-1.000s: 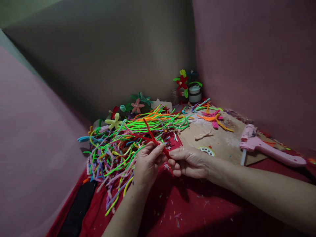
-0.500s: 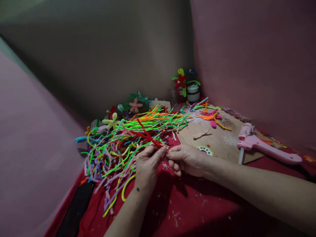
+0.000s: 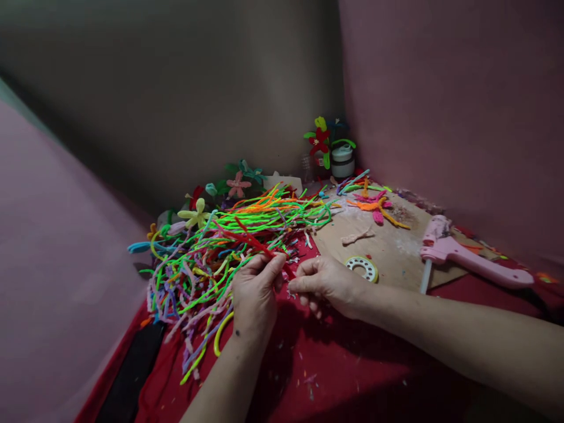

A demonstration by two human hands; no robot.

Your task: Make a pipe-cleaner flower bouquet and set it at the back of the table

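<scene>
Red pipe cleaners (image 3: 253, 242) are pinched between the thumb and fingers of my left hand (image 3: 257, 288), their long ends pointing up and left. My right hand (image 3: 328, 285), just to the right, has its thumb and forefinger closed at the lower red end, which shows in the small gap between the hands. Behind and left of my hands spreads a heap of green, orange, pink and purple pipe cleaners (image 3: 264, 220). Beyond my right wrist lies a round white spool with holes (image 3: 362, 268).
A pink glue gun (image 3: 480, 261) rests on the brown board (image 3: 392, 258) at right. Orange and pink pipe-cleaner pieces (image 3: 376, 205) lie farther back. Fuzzy flowers (image 3: 238, 185) and a lidded jar (image 3: 342, 161) stand behind. A flat black object (image 3: 132, 373) lies on the red cloth (image 3: 335, 376).
My hands have moved a little apart, opening a gap with the red strand in it. The view has shifted slightly, and more of the white spool shows.
</scene>
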